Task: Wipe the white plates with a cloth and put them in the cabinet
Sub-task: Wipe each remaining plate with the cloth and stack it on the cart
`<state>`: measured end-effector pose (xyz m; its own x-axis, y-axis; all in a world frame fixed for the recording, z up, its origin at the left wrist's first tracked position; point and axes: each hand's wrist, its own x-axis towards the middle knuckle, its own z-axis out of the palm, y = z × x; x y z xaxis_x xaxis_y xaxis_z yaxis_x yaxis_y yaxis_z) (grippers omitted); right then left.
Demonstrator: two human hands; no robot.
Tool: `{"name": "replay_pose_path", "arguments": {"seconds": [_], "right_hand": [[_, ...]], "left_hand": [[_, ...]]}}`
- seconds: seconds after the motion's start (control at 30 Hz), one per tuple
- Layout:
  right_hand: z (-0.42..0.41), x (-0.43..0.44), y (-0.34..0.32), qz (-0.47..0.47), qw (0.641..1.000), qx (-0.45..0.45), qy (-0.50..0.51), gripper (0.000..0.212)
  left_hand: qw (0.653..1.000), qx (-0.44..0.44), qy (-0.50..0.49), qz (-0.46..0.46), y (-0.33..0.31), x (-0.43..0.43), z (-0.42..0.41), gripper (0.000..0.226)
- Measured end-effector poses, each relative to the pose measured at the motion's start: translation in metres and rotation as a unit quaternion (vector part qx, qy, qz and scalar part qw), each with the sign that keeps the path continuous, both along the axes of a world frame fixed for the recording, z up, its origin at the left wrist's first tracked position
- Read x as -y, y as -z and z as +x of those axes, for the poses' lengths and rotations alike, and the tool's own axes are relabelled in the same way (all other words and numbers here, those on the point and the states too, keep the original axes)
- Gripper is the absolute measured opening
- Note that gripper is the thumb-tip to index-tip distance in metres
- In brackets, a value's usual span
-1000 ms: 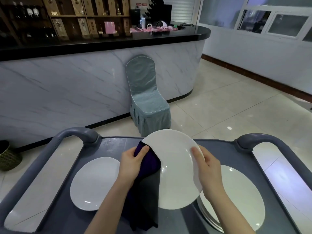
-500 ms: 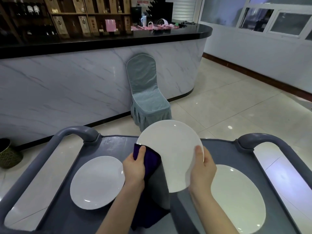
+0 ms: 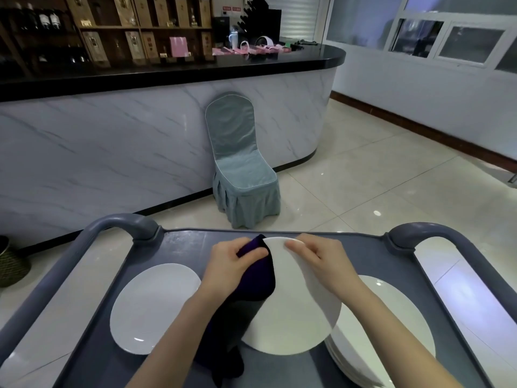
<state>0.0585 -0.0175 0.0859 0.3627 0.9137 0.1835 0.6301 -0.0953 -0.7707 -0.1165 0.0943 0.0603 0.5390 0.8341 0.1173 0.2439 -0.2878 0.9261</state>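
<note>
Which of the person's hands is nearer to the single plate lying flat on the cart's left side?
Left. The left hand, gripping the purple cloth, is just right of the single plate; the right hand is farther right, holding the raised plate.

Dim bluish light, brightest at the white-framed glass windows (image 3: 472,44), upper right; glints on the glossy pale tiled floor (image 3: 363,191) and lower-left round white plate (image 3: 156,306); edges bend.

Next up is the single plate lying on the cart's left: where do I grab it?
Probably its near rim, coming from your side: the left plate lies flat on the cart, so only the edge offers a pinch.
</note>
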Motion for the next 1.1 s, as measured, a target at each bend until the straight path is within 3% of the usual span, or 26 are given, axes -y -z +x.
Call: {"name": "replay_pose_path", "arguments": {"seconds": [0.13,0.2,0.3,0.43,0.53,0.6,0.67,0.77,0.9,0.97,1.03,1.1], "right_hand": [[0.004,0.008,0.010,0.056,0.990,-0.085,0.099,0.044],[0.000,0.012,0.020,0.057,0.979,-0.131,0.148,0.045],[-0.012,0.013,0.028,0.043,0.980,-0.128,0.144,0.047],[-0.022,0.004,0.017,0.001,0.998,-0.052,0.023,0.041],[-0.016,0.007,0.017,0.028,0.995,-0.072,0.059,0.040],[-0.012,0.011,0.024,0.061,0.980,-0.126,0.143,0.045],[-0.011,0.013,0.029,0.073,0.964,-0.168,0.193,0.046],[-0.009,0.011,0.025,0.053,0.977,-0.142,0.147,0.049],[-0.014,0.001,0.010,-0.008,0.999,-0.040,0.019,0.040],[-0.012,-0.004,0.004,-0.005,0.999,-0.029,0.022,0.043],[-0.009,-0.006,0.001,0.036,0.990,-0.078,0.111,0.049],[-0.017,-0.010,0.004,0.120,0.933,-0.242,0.238,0.050]], "left_hand": [[0.991,0.077,-0.065,-0.091,0.017,0.009,-0.008,0.012],[0.990,0.061,-0.068,-0.111,0.019,0.006,-0.010,0.012],[0.999,-0.017,-0.009,-0.045,0.010,-0.012,-0.011,0.013],[0.982,-0.139,0.109,0.064,0.001,-0.018,-0.005,0.024],[0.999,-0.038,0.008,-0.025,0.014,-0.006,-0.011,0.018],[0.989,0.041,-0.102,-0.103,0.028,0.007,-0.016,0.019],[0.975,0.065,-0.150,-0.152,0.036,0.014,-0.018,0.021],[0.989,0.036,-0.097,-0.108,0.027,0.002,-0.020,0.020],[0.993,-0.097,0.060,0.011,0.005,-0.012,-0.010,0.021],[0.993,-0.089,0.074,0.029,-0.003,-0.016,-0.006,0.020],[0.999,-0.013,0.007,-0.034,-0.008,-0.020,-0.007,0.018],[0.979,0.085,-0.122,-0.141,-0.003,-0.016,-0.003,0.023]]}}
